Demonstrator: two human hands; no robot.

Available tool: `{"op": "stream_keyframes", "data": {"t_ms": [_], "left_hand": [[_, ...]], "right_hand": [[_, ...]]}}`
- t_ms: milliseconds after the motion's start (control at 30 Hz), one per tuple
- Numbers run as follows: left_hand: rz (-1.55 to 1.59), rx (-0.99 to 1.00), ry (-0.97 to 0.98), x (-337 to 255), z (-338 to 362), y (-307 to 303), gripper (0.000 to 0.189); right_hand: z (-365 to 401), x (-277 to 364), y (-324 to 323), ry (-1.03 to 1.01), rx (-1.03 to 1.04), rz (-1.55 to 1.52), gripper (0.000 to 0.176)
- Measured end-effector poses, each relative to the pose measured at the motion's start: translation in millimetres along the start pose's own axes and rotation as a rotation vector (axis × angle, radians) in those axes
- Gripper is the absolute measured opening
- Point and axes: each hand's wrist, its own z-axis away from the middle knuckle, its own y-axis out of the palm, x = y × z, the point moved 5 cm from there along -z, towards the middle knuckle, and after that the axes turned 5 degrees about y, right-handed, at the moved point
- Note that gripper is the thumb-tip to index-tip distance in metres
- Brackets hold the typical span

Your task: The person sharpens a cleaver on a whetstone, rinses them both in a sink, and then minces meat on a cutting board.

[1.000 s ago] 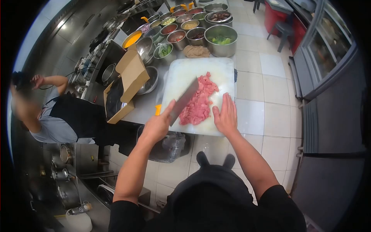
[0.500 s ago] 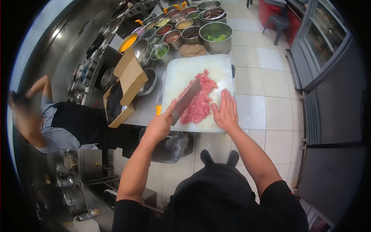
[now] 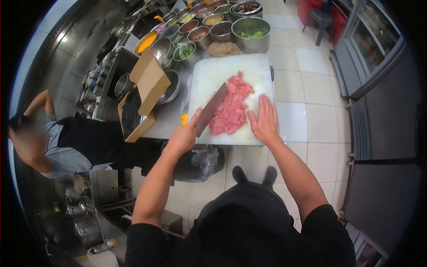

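Note:
My left hand [image 3: 183, 137] is closed around the handle of a cleaver [image 3: 212, 109], whose broad blade stands along the left side of the sliced raw meat [image 3: 231, 110]. The pink pieces lie in a long heap on a thick white cutting board [image 3: 207, 75]. Flat on the board's right side, my right hand [image 3: 265, 121] has its fingers stretched out and its thumb apart, close to the meat's right edge. It holds nothing.
Beyond the board stand several metal pots of ingredients, one large pot [image 3: 251, 41] with greens. An open cardboard box [image 3: 149, 86] sits at left, near a co-worker [image 3: 89, 140]. Below the table edge is a lined bin [image 3: 195, 164]. Fridges [image 3: 382, 115] line the right.
The cleaver has shifted left, from lying over the meat to its left edge. My right hand has moved slightly right, and the meat heap looks more compact. The view has shifted a little.

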Motion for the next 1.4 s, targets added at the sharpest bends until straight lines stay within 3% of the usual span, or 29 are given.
{"op": "stream_keyframes", "data": {"t_ms": [100, 133, 233, 267, 400, 500, 633, 767, 900, 1000, 1100, 1133, 1233, 1367, 1400], "left_hand": [[0.211, -0.317, 0.140, -8, 10, -26, 0.066], [0.199, -0.258, -0.024, -7, 10, -20, 0.065], [-0.046, 0.007, 0.022, 4, -7, -4, 0.066], [-0.030, -0.068, 0.106, 4, -6, -15, 0.066], [0.264, -0.360, 0.141, 1, 13, -15, 0.063], [-0.034, -0.004, 0.065, 9, 3, -4, 0.068], [0.210, -0.346, 0.161, 7, 15, -18, 0.066], [0.020, 0.019, 0.055, 14, 0, -13, 0.068], [0.203, -0.216, 0.019, -1, 12, -29, 0.067], [0.027, 0.060, 0.031, 18, -12, 2, 0.068], [0.097, -0.218, 0.160, 8, 2, -25, 0.067], [0.145, -0.264, 0.065, 1, 9, -28, 0.066], [-0.044, 0.059, 0.020, 9, -3, -1, 0.064], [0.209, -0.272, 0.141, 7, 11, -25, 0.066], [0.253, -0.307, 0.064, 7, 11, -18, 0.066]], "right_hand": [[-1, -3, -3, 0.020, -0.004, 0.010, 0.076], [-2, -3, -2, 0.021, -0.015, 0.021, 0.076], [2, 0, -2, 0.013, -0.004, 0.028, 0.076], [-1, 0, -4, 0.019, -0.011, 0.022, 0.075], [-3, 1, -4, 0.029, -0.013, 0.024, 0.075], [2, 2, -3, 0.030, 0.004, 0.014, 0.074], [-1, 4, -3, 0.023, -0.014, 0.013, 0.074], [0, 2, -3, 0.005, -0.011, 0.037, 0.074], [-1, 1, -1, -0.020, -0.051, 0.036, 0.074], [8, -2, 2, -0.050, -0.062, 0.015, 0.073], [1, -3, -2, -0.010, -0.050, -0.003, 0.073], [1, -2, -2, -0.009, -0.050, 0.000, 0.073], [0, 0, -1, -0.026, -0.040, 0.005, 0.073], [-1, 0, -2, -0.003, -0.015, 0.004, 0.073], [0, 0, -1, -0.004, -0.021, 0.014, 0.073]]}}
